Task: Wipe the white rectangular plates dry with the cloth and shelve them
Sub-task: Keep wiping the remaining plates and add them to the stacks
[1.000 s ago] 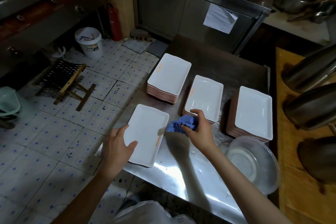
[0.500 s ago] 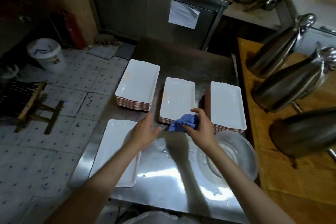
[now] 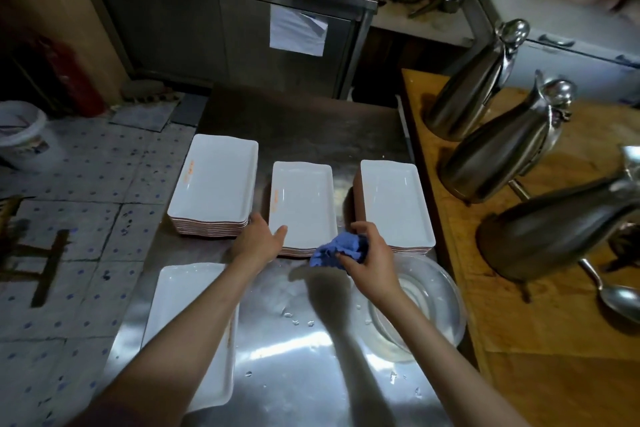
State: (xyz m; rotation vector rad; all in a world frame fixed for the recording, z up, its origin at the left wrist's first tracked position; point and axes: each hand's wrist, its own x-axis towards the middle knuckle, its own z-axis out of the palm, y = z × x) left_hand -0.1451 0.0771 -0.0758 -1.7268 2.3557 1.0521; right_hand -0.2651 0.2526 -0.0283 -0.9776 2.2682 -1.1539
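1. Plates: I count three stacks in a row across the steel table (image 3: 298,121) — left stack (image 3: 216,180), middle stack (image 3: 302,203), right stack (image 3: 394,203). All white tops with reddish-brown edges showing at the sides.
2. One single plate (image 3: 180,308) lies apart at the near-left corner of the table, droplets on its far end; my left forearm crosses over it.
3. Left hand (image 3: 258,241): fingers spread open, nothing held. Thumb tip lies on the near-left corner of the middle stack's top plate; the other fingers reach into the gap between left and middle stacks.
4. Right hand (image 3: 369,253): fingers curled tight around the bunched blue cloth (image 3: 334,251). Cloth sits at the near edge of the middle stack, toward the right stack; can't tell if it touches the plate.
5. Clear basin (image 3: 433,308) with a little water, just right of my right wrist, near the right stack.
6. Water drops scattered on the table near me.
7. Wooden counter (image 3: 540,329) on the right carries three steel jugs (image 3: 502,146) and a ladle (image 3: 613,295).
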